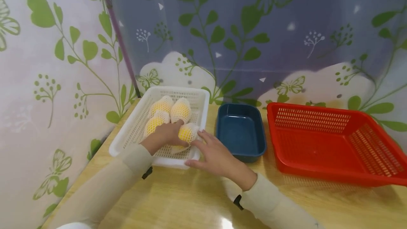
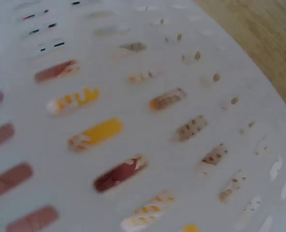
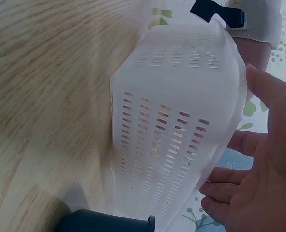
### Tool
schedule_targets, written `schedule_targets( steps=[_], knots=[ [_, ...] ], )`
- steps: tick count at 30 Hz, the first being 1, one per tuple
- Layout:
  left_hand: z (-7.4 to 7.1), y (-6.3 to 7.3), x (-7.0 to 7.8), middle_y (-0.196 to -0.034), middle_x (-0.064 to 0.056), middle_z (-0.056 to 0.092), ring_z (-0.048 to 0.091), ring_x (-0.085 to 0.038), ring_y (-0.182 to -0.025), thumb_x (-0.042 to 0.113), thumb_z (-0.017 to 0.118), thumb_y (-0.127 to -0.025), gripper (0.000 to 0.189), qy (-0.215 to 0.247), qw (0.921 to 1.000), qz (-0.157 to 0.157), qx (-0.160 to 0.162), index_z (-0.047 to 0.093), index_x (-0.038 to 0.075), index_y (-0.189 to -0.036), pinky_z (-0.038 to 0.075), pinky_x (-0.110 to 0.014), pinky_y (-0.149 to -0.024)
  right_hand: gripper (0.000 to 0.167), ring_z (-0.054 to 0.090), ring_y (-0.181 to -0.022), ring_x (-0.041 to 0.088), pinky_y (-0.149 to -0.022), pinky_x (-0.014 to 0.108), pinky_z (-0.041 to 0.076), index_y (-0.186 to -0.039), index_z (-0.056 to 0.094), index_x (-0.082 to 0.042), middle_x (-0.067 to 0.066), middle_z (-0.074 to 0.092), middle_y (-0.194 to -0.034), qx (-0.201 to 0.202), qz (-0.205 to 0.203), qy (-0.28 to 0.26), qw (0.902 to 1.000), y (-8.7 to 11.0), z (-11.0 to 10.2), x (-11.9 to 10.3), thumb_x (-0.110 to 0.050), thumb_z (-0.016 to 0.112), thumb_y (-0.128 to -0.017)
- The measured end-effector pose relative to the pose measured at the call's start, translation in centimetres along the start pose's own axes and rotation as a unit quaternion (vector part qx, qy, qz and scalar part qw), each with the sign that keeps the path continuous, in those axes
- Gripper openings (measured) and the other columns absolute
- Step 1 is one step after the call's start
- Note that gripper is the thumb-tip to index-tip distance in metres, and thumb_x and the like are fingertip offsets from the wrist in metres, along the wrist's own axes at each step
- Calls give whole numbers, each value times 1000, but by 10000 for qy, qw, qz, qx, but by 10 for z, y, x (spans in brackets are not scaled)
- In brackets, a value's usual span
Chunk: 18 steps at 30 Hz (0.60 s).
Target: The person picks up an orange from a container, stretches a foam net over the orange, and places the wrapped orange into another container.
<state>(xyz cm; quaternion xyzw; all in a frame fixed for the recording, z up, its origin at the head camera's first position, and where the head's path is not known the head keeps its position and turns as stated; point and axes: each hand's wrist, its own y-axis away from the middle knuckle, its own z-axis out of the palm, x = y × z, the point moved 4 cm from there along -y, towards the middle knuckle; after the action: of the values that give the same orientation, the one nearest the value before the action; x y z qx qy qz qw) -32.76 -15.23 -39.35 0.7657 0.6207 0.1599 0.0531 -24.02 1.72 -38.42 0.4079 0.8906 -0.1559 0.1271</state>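
Several yellow fruits [image 1: 180, 111] in white foam netting lie in a white slotted basket [image 1: 125, 130]. My left hand [image 1: 168, 133] reaches into it and grips the front-right netted fruit [image 1: 188, 132] between thumb and fingers. My right hand [image 1: 219, 156] is at the basket's right front rim, fingers spread and reaching over it close to that fruit. Seen from the right wrist, the right hand [image 3: 259, 169] is beside the basket's rim with relaxed fingers. Through the basket's slots [image 2: 97, 134], the left wrist view shows bits of skin and yellow fruit.
A dark blue bin [image 1: 241, 133] stands just right of the white basket. Farther right is a large red basket [image 1: 318, 147]. All rest on a wooden table [image 1: 178, 197], with a leaf-patterned curtain [image 1: 229, 45] behind and to the left.
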Motion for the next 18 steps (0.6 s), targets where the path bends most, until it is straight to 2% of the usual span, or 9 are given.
schedule_targets(
  steps=[7, 13, 16, 18],
  knots=[
    [-14, 6, -3, -139, -24, 49, 51, -43, -121, 59, 71, -79, 99, 88, 9999, 107, -94, 24, 12, -153, 41, -58, -98, 62, 26, -142, 39, -112, 55, 27, -133, 55, -10, 21, 32, -152, 44, -37, 146, 9999, -4, -4, -1, -55, 61, -90],
    [-13, 17, 3, -134, -25, 53, 55, -42, -116, 64, 58, -87, 90, 33, 9995, 275, -174, 27, 12, -153, 47, -54, -91, 63, 27, -142, 38, -112, 55, 27, -133, 56, -12, 21, 33, -152, -47, 40, 191, 9998, 4, -3, 2, -56, 62, -89],
    [-14, 26, 12, -129, -22, 58, 60, -39, -110, 63, 50, -92, 80, 110, 9992, 382, 21, 31, 12, -151, 51, -51, -83, 63, 28, -141, 39, -111, 56, 28, -132, 56, -11, 22, 34, -151, -83, -23, 224, 9997, 11, -3, 3, -56, 62, -89],
    [-18, 32, 21, -128, -20, 60, 61, -38, -109, 59, 47, -95, 74, 269, 9981, 509, 215, 33, 12, -150, 52, -51, -80, 62, 27, -141, 40, -110, 58, 28, -133, 55, -11, 22, 34, -151, -95, -61, 65, 9999, 14, -7, 5, -54, 62, -90]
  ],
)
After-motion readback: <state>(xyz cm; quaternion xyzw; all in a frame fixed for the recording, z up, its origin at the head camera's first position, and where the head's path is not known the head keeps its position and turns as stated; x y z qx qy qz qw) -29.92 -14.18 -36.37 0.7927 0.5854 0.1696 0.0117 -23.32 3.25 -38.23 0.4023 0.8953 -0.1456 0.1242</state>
